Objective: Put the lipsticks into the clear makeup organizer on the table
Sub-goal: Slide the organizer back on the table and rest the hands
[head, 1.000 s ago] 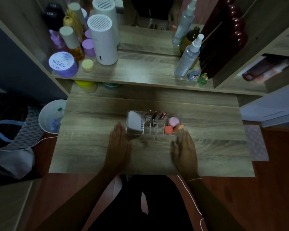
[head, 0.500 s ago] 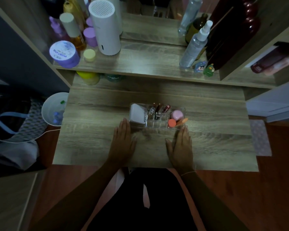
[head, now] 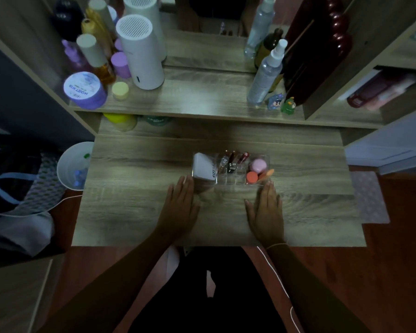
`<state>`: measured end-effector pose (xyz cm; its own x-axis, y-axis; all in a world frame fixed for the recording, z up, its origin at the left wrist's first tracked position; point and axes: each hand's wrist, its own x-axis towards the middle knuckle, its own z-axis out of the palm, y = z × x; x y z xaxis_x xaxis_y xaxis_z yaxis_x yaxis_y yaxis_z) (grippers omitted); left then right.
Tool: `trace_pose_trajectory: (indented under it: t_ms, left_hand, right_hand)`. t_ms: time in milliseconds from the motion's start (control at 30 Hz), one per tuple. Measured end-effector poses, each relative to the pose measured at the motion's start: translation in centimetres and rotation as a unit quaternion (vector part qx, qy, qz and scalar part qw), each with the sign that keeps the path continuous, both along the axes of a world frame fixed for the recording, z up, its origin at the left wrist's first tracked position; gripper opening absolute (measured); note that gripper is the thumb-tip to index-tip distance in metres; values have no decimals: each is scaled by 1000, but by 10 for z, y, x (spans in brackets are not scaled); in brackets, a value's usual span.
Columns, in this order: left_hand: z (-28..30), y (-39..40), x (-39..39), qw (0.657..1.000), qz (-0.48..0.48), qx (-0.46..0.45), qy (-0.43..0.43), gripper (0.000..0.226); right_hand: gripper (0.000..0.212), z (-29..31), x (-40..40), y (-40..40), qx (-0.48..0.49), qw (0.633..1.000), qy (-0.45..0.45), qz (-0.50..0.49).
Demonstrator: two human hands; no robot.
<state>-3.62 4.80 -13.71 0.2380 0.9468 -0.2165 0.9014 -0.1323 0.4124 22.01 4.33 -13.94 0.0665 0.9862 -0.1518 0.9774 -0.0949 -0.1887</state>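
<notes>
The clear makeup organizer (head: 240, 180) stands in the middle of the wooden table (head: 130, 212). Several lipsticks (head: 233, 161) stand in its middle slots. A white box (head: 203, 168) fills its left section, and a pink puff (head: 258, 165) with an orange sponge (head: 252, 177) fills the right. My left hand (head: 179, 207) lies flat on the table, fingertips near the organizer's front left corner. My right hand (head: 265, 211) lies flat near the front right corner. Both hands hold nothing.
A shelf (head: 202, 102) behind the table carries a white cylinder (head: 139, 54), a purple jar (head: 84, 90), bottles and a spray bottle (head: 265, 73). A white bin (head: 73, 164) and a bag (head: 17, 186) sit at the left.
Both hands have drawn back slightly from the organizer and now rest flat on the table. The camera view has shifted a little; the organizer has not moved.
</notes>
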Motion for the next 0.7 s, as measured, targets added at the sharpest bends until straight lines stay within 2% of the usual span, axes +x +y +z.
trace_pose_trajectory:
  t_ms: [233,533,700]
  left_hand:
    - [6,12,30,1000,-24,1,3,68]
    - [13,30,78,999,-51,-11,-7,69]
    - [15,37,108,998,-57,-23,-13,71]
  right_hand:
    - [76,9,27,9,0,1000,13,-23]
    - [72,16,76,17,-27,999,-17,-26]
    - [73,18,107,25,-21,998,33,-48]
